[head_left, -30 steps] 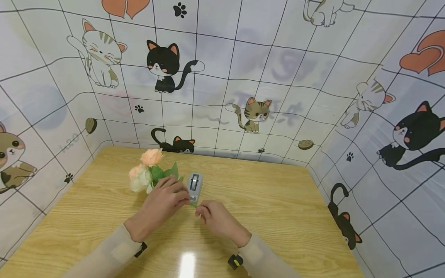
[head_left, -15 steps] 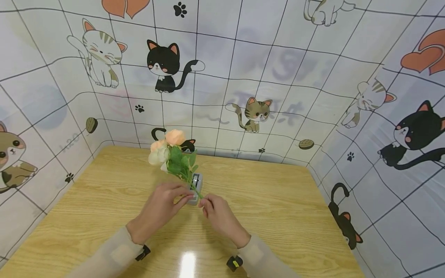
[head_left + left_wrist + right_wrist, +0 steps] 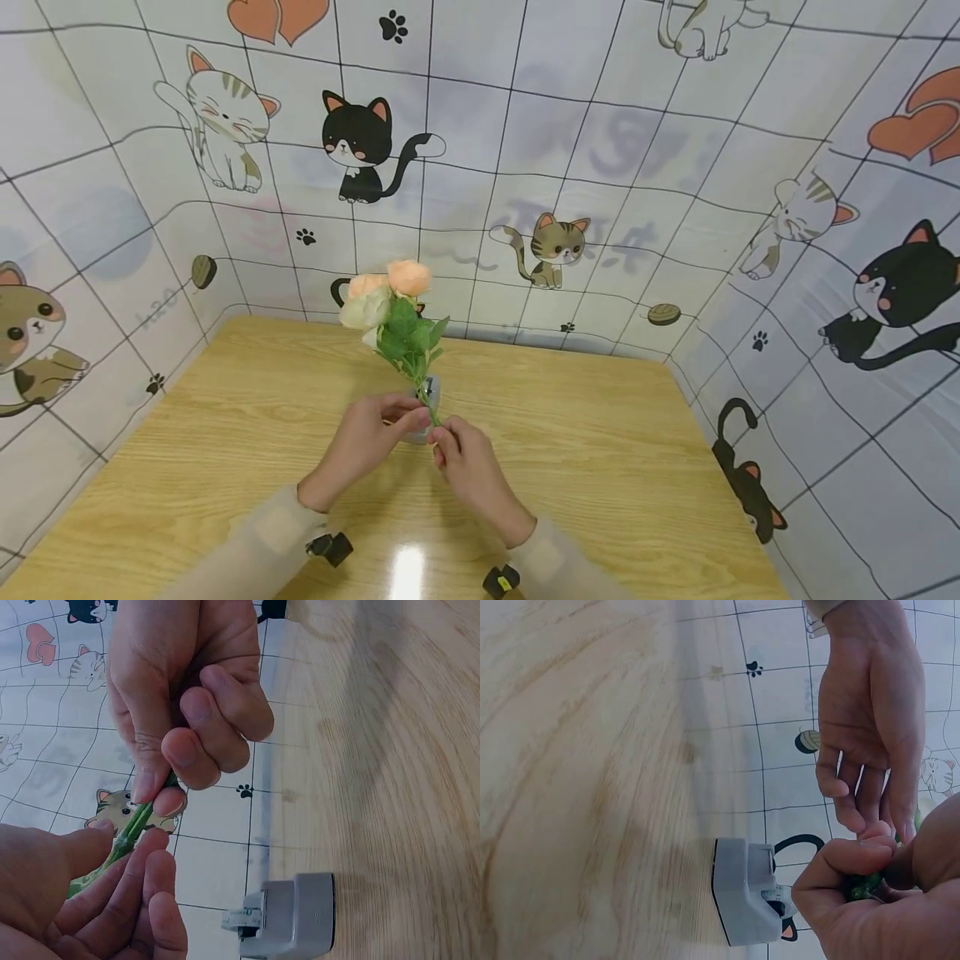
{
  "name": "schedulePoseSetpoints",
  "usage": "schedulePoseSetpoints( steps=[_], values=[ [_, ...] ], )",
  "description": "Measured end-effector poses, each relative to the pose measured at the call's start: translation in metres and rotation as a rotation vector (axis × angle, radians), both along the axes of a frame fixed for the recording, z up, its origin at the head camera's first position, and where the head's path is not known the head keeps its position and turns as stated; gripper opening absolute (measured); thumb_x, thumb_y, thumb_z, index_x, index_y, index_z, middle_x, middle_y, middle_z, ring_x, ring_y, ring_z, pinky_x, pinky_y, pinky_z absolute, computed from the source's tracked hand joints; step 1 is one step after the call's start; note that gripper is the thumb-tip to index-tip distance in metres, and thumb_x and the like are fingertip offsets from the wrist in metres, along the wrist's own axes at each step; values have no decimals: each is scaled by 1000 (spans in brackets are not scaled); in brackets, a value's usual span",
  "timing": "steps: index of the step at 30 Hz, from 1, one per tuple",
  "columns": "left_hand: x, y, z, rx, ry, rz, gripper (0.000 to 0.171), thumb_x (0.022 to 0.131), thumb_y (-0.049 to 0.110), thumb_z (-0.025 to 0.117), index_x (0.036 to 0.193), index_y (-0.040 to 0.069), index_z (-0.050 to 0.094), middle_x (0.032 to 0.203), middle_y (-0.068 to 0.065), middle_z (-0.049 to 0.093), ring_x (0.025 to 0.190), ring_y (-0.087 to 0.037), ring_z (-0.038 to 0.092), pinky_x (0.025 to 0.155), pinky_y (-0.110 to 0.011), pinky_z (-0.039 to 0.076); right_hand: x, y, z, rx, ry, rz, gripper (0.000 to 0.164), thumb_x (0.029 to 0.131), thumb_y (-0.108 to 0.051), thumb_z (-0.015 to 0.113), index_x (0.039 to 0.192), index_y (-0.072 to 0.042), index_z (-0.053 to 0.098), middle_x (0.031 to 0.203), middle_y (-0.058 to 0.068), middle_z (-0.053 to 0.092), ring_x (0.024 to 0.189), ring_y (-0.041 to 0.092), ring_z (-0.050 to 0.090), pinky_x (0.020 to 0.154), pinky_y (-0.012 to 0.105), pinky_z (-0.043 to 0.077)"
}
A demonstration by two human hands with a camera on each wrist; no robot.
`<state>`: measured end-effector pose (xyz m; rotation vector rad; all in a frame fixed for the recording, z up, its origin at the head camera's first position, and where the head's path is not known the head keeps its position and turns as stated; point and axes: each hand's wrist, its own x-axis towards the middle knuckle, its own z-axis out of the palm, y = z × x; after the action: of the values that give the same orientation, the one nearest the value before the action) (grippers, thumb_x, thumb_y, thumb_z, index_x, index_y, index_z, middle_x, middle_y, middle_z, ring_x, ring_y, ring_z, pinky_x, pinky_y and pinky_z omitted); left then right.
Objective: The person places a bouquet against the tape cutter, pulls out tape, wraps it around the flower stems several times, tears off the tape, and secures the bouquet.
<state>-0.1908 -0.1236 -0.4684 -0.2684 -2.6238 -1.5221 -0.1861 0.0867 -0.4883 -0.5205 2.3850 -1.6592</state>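
A bunch of artificial flowers (image 3: 405,321), with peach and cream blooms and green leaves, leans up and left above the table. My right hand (image 3: 472,471) grips the lower ends of its green stems (image 3: 135,827). Just above that grip, my left hand (image 3: 375,429) pinches the stems between thumb and fingers, as the left wrist view shows. A glossy patch shows on the stems between the hands. Behind the hands stands a grey tape dispenser (image 3: 292,915), partly hidden in the head view but plain in the right wrist view.
The wooden table (image 3: 585,433) reaches back to a wall covering (image 3: 480,125) printed with cats and grid lines, which also closes off both sides. Black wrist cameras (image 3: 330,547) sit beneath the sleeves.
The flowers have swung up and to the right, from lying low at the left to leaning upright. My left hand has shifted slightly right along the stems; the right hand keeps its grip.
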Motion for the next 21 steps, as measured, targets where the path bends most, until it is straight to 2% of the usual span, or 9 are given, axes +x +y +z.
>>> schedulePoseSetpoints(
  steps=[6,10,15,21],
  values=[
    [-2,8,-1,83,-23,26,25,111,36,83,119,12,89,106,-2,92,105,-24,88,90,-40,70,5,-4,-1,-45,7,-5,30,127,-18,49,118,5,66,89,9,65,64,4,48,58,16,41],
    [-2,11,-1,118,-47,34,25,111,35,84,116,11,89,106,-4,91,103,-28,87,87,-39,69,8,-5,-2,-46,13,-3,27,127,-17,49,117,3,65,90,12,67,67,4,53,59,15,45],
    [-2,11,-2,139,-62,37,26,111,34,84,114,10,90,106,-4,91,106,-34,87,88,-36,68,10,-6,-3,-59,17,11,25,126,-16,50,117,2,66,93,23,69,68,5,57,60,14,49],
    [0,11,0,159,-65,26,24,111,35,84,114,13,93,109,-4,91,104,-22,87,89,-33,68,12,-8,-1,-61,11,32,29,126,-14,48,122,8,67,94,22,68,70,9,59,63,17,53]
  ],
)
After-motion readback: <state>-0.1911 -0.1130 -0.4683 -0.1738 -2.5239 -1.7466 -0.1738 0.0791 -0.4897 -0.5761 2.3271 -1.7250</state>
